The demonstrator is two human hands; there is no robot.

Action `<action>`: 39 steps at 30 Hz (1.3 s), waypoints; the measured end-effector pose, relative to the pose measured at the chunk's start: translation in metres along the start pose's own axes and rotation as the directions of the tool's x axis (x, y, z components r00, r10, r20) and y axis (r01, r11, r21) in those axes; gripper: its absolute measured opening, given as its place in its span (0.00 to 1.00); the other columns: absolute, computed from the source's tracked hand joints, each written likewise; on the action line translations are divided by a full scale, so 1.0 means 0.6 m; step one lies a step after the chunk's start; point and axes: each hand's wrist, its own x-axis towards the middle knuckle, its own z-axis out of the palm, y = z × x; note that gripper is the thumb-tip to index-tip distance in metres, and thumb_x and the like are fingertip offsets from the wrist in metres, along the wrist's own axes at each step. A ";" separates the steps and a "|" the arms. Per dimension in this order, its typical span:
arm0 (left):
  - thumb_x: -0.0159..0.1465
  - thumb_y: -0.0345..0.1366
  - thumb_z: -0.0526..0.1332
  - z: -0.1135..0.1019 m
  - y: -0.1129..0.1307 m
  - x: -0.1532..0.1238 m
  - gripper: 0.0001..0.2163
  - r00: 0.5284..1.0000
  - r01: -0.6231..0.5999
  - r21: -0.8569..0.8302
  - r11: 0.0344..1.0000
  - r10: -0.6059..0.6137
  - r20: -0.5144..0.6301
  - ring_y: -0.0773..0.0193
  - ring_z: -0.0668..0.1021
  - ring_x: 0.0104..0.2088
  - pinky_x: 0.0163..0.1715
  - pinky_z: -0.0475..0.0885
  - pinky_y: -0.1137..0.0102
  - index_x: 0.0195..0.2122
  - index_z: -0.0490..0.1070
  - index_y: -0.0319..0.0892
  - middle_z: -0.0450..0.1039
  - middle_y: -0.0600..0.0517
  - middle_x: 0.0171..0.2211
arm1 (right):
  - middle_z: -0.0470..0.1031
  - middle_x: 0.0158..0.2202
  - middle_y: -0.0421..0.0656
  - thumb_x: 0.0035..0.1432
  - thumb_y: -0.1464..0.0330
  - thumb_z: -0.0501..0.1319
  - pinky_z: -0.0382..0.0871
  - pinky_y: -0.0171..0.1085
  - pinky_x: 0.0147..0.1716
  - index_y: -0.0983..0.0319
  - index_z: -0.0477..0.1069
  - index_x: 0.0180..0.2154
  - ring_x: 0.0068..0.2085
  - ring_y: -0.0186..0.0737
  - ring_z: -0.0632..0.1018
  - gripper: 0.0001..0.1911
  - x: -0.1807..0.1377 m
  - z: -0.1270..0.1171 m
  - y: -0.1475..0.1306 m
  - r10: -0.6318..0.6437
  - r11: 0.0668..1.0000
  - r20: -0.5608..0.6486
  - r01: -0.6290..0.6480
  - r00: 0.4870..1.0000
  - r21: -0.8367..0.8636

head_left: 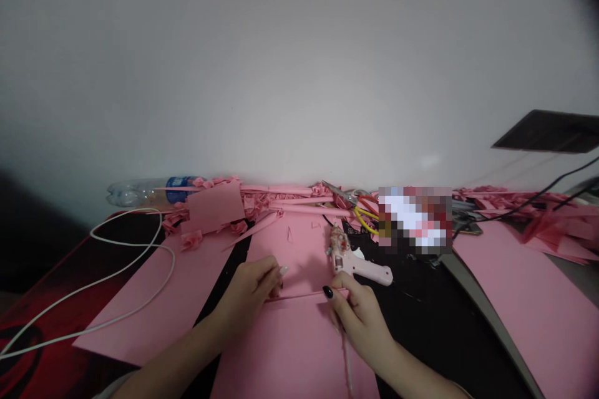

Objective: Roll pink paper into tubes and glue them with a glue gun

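Between my two hands runs a narrow pink paper edge [304,295], either a thin strip or a sheet's rolled edge; I cannot tell which. My left hand [253,290] has its fingers curled closed at the left end. At the right end, my right hand [362,318] pinches the paper between thumb and fingers. Pink paper [294,349] lies flat below both hands. A thin pale stick-like piece [347,365] extends down from under my right hand. Just beyond that hand a white glue gun [362,265] rests on its side, its nozzle pointing away.
Pink paper flowers [191,238] and rolled paper stems [304,207] line the wall. Yellow-handled scissors [365,218] lie behind the glue gun. A clear bottle [140,191] lies at back left, near a white cable [173,262]. More pink sheets [154,305] flank the middle.
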 end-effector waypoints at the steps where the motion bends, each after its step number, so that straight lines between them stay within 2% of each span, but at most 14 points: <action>1: 0.65 0.42 0.52 0.000 0.003 0.000 0.16 1.000 -0.014 0.010 1.000 0.013 0.025 0.68 0.67 0.22 0.24 0.60 0.74 0.22 0.63 0.40 0.65 0.56 0.20 | 0.57 0.14 0.32 0.63 0.64 0.50 0.51 0.30 0.17 0.59 0.57 0.24 0.16 0.30 0.59 0.15 0.000 0.000 0.000 -0.001 1.000 -0.002 0.001 1.000 -0.007; 4: 0.61 0.41 0.58 0.006 0.009 -0.002 0.10 0.984 -0.058 0.015 0.998 0.054 0.172 0.68 0.67 0.24 0.24 0.58 0.75 0.28 0.68 0.40 0.66 0.56 0.23 | 0.58 0.14 0.32 0.64 0.64 0.50 0.52 0.30 0.18 0.59 0.57 0.25 0.16 0.30 0.60 0.14 -0.002 0.001 0.004 -0.001 1.000 0.014 0.001 1.000 -0.027; 7: 0.61 0.40 0.58 0.016 0.008 -0.004 0.12 0.957 -0.071 0.024 0.997 0.061 0.284 0.70 0.64 0.21 0.22 0.56 0.75 0.24 0.69 0.39 0.63 0.57 0.19 | 0.59 0.15 0.32 0.64 0.65 0.50 0.52 0.30 0.18 0.59 0.58 0.26 0.16 0.30 0.60 0.13 -0.003 0.004 0.007 -0.008 1.000 0.044 0.009 0.999 -0.029; 10: 0.63 0.38 0.57 0.022 0.001 -0.005 0.15 0.953 -0.043 -0.019 0.999 0.047 0.301 0.70 0.63 0.20 0.22 0.56 0.75 0.20 0.68 0.38 0.62 0.57 0.16 | 0.60 0.15 0.32 0.64 0.66 0.50 0.52 0.30 0.17 0.59 0.57 0.26 0.16 0.30 0.60 0.13 -0.003 0.004 0.007 -0.007 1.000 0.048 0.008 0.999 -0.016; 16: 0.64 0.40 0.54 0.008 0.000 -0.003 0.17 0.930 0.063 -0.102 0.993 -0.022 0.367 0.72 0.63 0.16 0.18 0.56 0.76 0.24 0.73 0.37 0.58 0.58 0.14 | 0.59 0.14 0.32 0.64 0.65 0.50 0.52 0.30 0.17 0.59 0.57 0.25 0.16 0.30 0.60 0.14 0.000 0.000 0.003 0.002 1.000 0.047 -0.001 0.999 -0.009; 22: 0.66 0.41 0.50 0.005 -0.001 -0.003 0.18 0.936 0.003 -0.056 0.998 0.017 0.351 0.71 0.67 0.16 0.20 0.62 0.77 0.27 0.74 0.37 0.62 0.57 0.15 | 0.59 0.14 0.32 0.64 0.65 0.50 0.52 0.30 0.17 0.59 0.57 0.24 0.16 0.30 0.60 0.15 0.005 0.001 0.003 -0.011 1.000 0.029 0.011 1.000 -0.025; 26: 0.67 0.39 0.48 0.008 -0.013 -0.003 0.18 0.956 -0.062 0.033 0.998 0.050 0.290 0.70 0.69 0.18 0.22 0.63 0.77 0.23 0.67 0.39 0.64 0.57 0.15 | 0.58 0.14 0.32 0.64 0.64 0.50 0.51 0.30 0.17 0.59 0.57 0.25 0.15 0.30 0.59 0.14 0.004 0.001 0.005 -0.019 1.000 0.014 0.020 1.000 -0.010; 30: 0.66 0.39 0.51 0.001 -0.019 0.001 0.18 0.985 -0.093 0.150 0.984 0.069 0.157 0.72 0.63 0.19 0.20 0.55 0.77 0.18 0.55 0.41 0.55 0.59 0.16 | 0.58 0.14 0.33 0.64 0.63 0.50 0.52 0.31 0.18 0.59 0.58 0.24 0.16 0.30 0.59 0.16 0.003 -0.002 0.008 -0.006 1.000 -0.039 0.005 0.999 -0.021; 32: 0.64 0.40 0.54 -0.003 -0.017 0.003 0.19 0.988 -0.111 0.157 0.981 0.092 0.125 0.72 0.60 0.19 0.20 0.53 0.76 0.17 0.54 0.40 0.52 0.60 0.16 | 0.59 0.14 0.33 0.63 0.63 0.51 0.53 0.31 0.19 0.59 0.58 0.23 0.16 0.30 0.60 0.16 0.003 -0.003 0.008 -0.010 1.000 -0.056 0.008 0.998 -0.028; 36: 0.62 0.39 0.57 -0.003 -0.007 0.001 0.13 0.959 -0.134 0.057 0.989 0.115 0.260 0.72 0.65 0.19 0.21 0.57 0.77 0.23 0.68 0.38 0.62 0.58 0.17 | 0.58 0.14 0.32 0.63 0.63 0.51 0.52 0.30 0.18 0.60 0.59 0.25 0.15 0.30 0.59 0.15 0.002 -0.001 0.007 -0.014 1.000 -0.031 0.013 0.999 -0.014; 39: 0.63 0.38 0.57 0.003 -0.006 -0.002 0.13 0.937 -0.116 0.028 0.993 0.100 0.335 0.73 0.66 0.16 0.19 0.58 0.78 0.24 0.71 0.38 0.63 0.58 0.16 | 0.57 0.13 0.32 0.63 0.63 0.50 0.51 0.30 0.16 0.60 0.59 0.26 0.15 0.29 0.59 0.14 0.000 0.003 0.006 -0.015 1.000 0.001 0.015 1.000 -0.003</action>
